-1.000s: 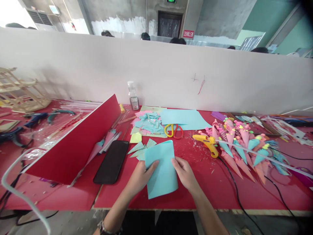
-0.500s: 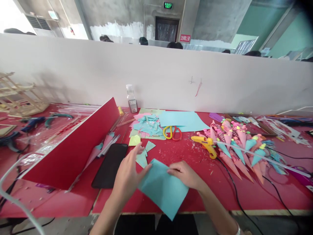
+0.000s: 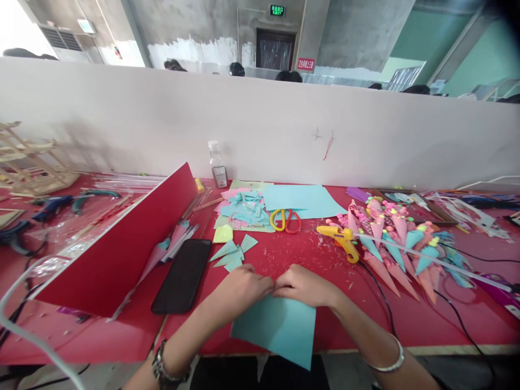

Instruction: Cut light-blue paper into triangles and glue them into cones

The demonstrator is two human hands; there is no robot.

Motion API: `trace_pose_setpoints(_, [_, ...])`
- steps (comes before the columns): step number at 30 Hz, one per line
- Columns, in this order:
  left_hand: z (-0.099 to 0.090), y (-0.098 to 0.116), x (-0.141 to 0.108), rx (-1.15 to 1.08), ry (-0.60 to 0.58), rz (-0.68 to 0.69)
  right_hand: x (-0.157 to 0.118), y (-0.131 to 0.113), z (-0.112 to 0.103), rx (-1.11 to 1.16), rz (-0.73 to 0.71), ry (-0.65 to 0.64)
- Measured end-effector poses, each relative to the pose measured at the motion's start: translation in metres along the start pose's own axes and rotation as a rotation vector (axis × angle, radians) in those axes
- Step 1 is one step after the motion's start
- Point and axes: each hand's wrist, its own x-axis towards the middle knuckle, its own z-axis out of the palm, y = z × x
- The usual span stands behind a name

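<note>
In the head view, the left hand [image 3: 244, 286], spread open half a second ago, is now meeting the right hand [image 3: 304, 286] at the far edge of the blue sheet [image 3: 280, 327]. Both hands are pinching narrowly there, fingertips together and partly hiding the paper. The sheet is slanting toward the person, its near corner reaching past the edge of the table [image 3: 331, 333]. That edge is apparently now getting two-handed handling.

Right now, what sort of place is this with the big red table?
Probably a craft workshop. The left hand and right hand hold a sheet of blue paper, and a yellow glue gun lies beside a pile of small pink and blue cones.
</note>
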Motion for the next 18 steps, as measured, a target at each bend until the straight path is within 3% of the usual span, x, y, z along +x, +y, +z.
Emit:
trace_pose_setpoints(5, [-0.018,-0.013,-0.014,-0.203,-0.113,-0.109,-0.008,0.001,-0.009,0.027,-0.027,0.016])
trace_pose_setpoints(12, [-0.017,-0.013,-0.015,-0.199,0.025,-0.127,-0.013,0.002,-0.018,-0.047,0.045,0.022])
trace_pose_setpoints(15, [-0.012,-0.007,-0.011,-0.174,0.010,-0.111,-0.011,-0.001,-0.017,-0.148,0.030,-0.009])
trace_pose_setpoints(18, [-0.004,-0.004,-0.008,-0.123,0.028,-0.160,-0.006,-0.009,-0.012,-0.308,0.016,0.093])
